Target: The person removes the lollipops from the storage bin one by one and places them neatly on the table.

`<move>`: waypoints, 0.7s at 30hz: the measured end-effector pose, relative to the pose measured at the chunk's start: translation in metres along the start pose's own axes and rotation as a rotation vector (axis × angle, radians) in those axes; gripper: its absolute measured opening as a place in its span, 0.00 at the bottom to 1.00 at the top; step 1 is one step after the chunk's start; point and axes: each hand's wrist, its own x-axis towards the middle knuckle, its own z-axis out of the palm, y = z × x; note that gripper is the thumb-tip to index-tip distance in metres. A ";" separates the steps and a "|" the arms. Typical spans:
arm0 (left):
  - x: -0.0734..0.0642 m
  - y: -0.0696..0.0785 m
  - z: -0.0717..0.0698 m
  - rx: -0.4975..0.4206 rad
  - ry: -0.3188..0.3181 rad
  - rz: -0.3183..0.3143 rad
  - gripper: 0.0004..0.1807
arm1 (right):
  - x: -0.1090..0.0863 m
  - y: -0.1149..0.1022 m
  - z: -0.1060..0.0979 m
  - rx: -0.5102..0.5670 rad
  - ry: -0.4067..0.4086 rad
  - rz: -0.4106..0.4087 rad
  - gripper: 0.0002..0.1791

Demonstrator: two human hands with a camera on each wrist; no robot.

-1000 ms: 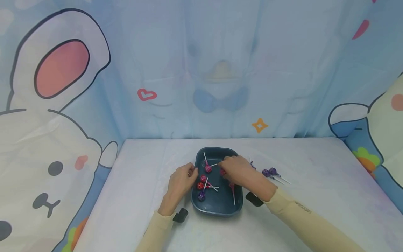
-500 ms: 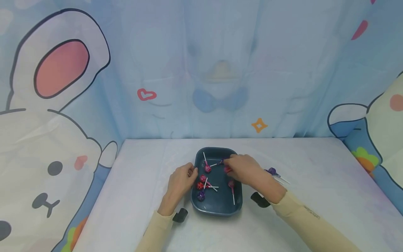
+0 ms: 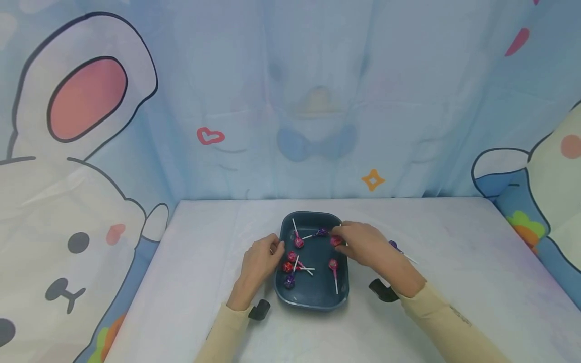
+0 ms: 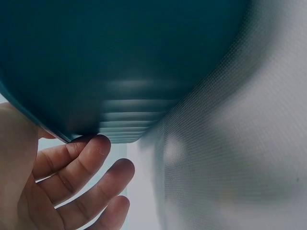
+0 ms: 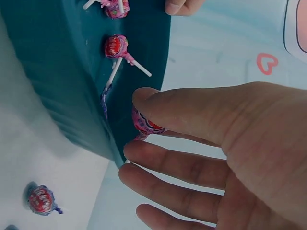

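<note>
A dark teal tray sits on the white table. My left hand holds its left rim, fingertips against the outer wall in the left wrist view. At the right rim, my right hand pinches a pink lollipop between thumb and index finger; the right wrist view shows its wrapped head. Inside the tray lie several wrapped lollipops: a pink one and a purple one at the back, a red one and another purple one at the left, and a pink one at the right.
A purple lollipop lies on the table to the right, partly behind my right hand. The right wrist view shows a lollipop on the table outside the tray. A printed cloth backdrop stands behind the table.
My right hand has shifted right toward the tray's right rim with the pink lollipop, uncovering a purple lollipop in the tray and covering some on the table. My left hand stays on the rim.
</note>
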 end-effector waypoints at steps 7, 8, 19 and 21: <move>0.000 0.001 0.000 -0.001 -0.007 -0.011 0.12 | -0.009 0.006 0.003 0.024 0.047 -0.018 0.16; 0.000 0.001 0.000 -0.002 -0.007 -0.010 0.12 | -0.010 0.007 0.003 0.028 0.055 -0.017 0.16; 0.001 0.001 0.001 0.005 -0.016 -0.015 0.12 | -0.020 0.026 0.006 0.049 0.050 0.040 0.16; 0.000 0.000 0.001 0.002 -0.020 -0.016 0.12 | -0.023 0.032 0.007 0.048 0.052 0.045 0.15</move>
